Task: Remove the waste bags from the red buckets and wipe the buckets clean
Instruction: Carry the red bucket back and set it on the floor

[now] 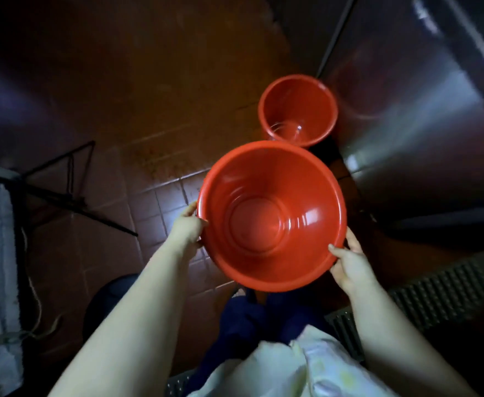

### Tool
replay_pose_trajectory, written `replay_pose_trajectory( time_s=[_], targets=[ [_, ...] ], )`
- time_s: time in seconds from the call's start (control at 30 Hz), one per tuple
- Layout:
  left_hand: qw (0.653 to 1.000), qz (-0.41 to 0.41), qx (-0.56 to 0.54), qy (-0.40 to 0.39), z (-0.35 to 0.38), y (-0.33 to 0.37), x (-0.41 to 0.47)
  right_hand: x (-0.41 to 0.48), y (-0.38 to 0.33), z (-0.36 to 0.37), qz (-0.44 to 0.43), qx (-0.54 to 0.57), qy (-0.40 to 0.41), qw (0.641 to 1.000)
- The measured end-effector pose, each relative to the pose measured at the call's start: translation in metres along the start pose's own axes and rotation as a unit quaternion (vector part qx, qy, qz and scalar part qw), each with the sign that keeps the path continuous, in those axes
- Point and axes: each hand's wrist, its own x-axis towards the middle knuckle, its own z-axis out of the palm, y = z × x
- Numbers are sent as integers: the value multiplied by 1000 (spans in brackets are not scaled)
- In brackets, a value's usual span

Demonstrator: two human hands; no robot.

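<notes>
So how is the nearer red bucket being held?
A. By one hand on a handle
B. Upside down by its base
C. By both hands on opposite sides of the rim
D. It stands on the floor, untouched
C: the left hand and right hand grip opposite sides of the bucket rim, its opening facing up.

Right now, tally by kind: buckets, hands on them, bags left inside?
Red buckets: 2, near bucket held up, far bucket on the tiled floor
Hands: 2, left hand and right hand, both on the near bucket's rim
Waste bags inside: 0 visible
Total: 4
</notes>
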Motion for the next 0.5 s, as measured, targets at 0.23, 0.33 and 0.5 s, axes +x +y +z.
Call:
replay_pose_trajectory(
  time_s=[0.23, 0.33, 0.5],
  targets=[
    [991, 77, 79, -82, 76, 62, -25, -20, -79, -50, -73, 71, 19, 995],
    [982, 81, 118, -123, 116, 77, -18, -2, -97, -72, -75, 92, 41, 992],
    [977, 57, 154, -136, 186, 92, 21, 41, -116, -100, -62, 97, 83, 990]
  ],
)
